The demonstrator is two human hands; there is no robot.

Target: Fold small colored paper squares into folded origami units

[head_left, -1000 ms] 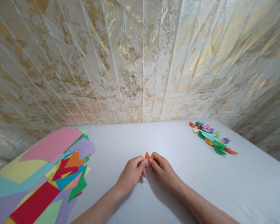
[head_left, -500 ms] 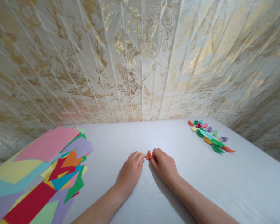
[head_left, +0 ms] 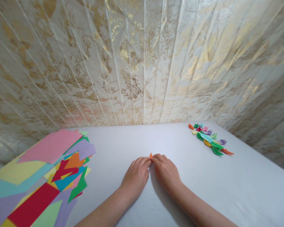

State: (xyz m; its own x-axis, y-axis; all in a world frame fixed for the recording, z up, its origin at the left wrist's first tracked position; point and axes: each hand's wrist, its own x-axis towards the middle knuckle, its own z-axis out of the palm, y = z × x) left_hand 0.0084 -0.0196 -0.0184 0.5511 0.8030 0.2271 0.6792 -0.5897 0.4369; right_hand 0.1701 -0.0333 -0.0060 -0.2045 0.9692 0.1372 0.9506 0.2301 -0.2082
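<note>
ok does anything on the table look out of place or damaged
Nothing looks spilled or damaged. The untidiest spot is the paper pile on the left, its layers overlapping at mixed angles. The small orange paper between the left hand and right hand is mostly hidden, so its condition can't be judged.

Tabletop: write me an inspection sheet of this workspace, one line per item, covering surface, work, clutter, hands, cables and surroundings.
Surface: white tabletop, bare in the middle ahead of the hands.
Work: small orange paper piece, only its pointed tip showing; the rest is hidden.
Clutter: overlapping pile of coloured paper on the left; group of small folded paper pieces farther off on the right.
Hands: left hand and right hand meet at the orange paper piece, both pinching it with their fingers.
Cables: nothing seen.
Surroundings: white-and-gold patterned cloth hanging behind the tabletop.
</note>
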